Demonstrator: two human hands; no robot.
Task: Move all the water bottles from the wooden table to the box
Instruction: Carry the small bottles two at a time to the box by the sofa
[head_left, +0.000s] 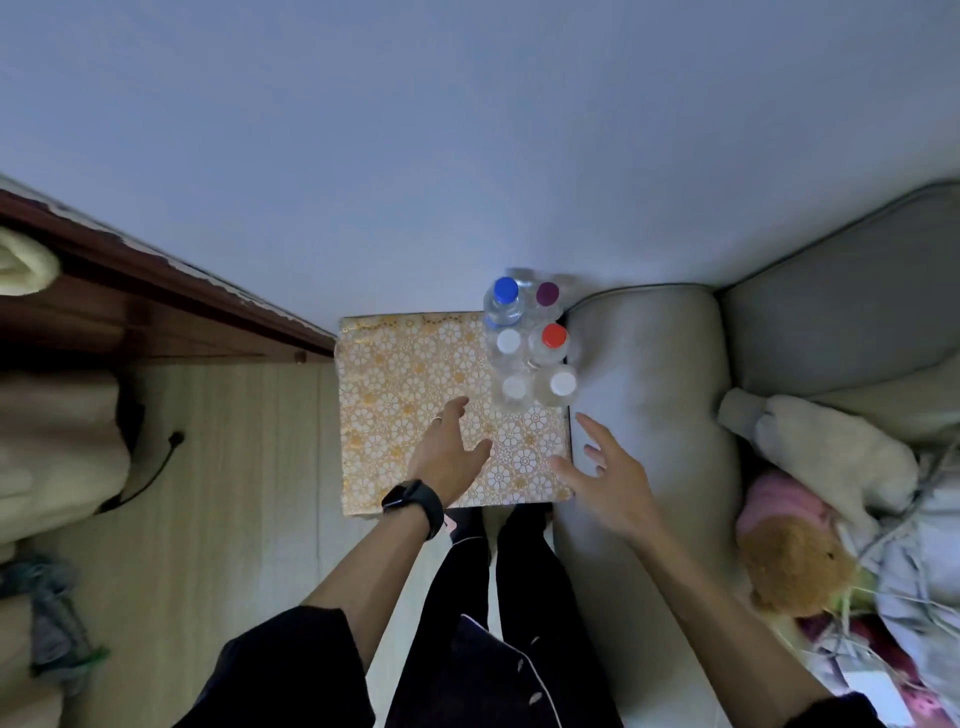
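Bottles (530, 343) crowd table (415, 395) right edge, both hands (452, 452) empty

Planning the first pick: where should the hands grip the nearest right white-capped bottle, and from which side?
Grip the white-capped bottle around its clear body just under the cap, coming from the near right with the right hand. It stands upright at the cluster's near right corner, so those sides look free; another white-capped bottle crowds its left, the red-capped bottle its far side.
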